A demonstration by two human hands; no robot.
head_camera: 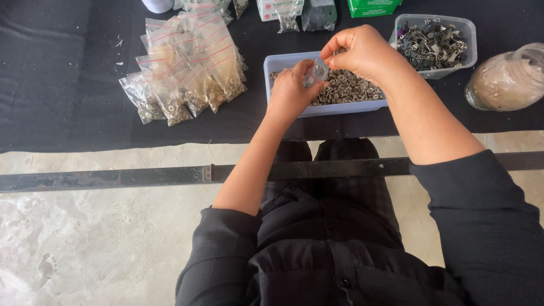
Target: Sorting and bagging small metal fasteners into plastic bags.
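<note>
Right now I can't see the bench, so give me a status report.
Left hand and right hand both pinching a small clear bag. Over the tray of metal fasteners. Filled bags lie left, nothing blocking.

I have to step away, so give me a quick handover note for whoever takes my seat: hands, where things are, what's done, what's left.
Left hand: holds a small clear bag open over the pale tray of metal fasteners.
Right hand: fingers pinched just above the bag's mouth; whether they hold a fastener cannot be seen.
Done: a pile of filled zip bags lies to the left on the black cloth.
Left: the tray is still well filled; a second tub of metal parts sits at the right.
</note>
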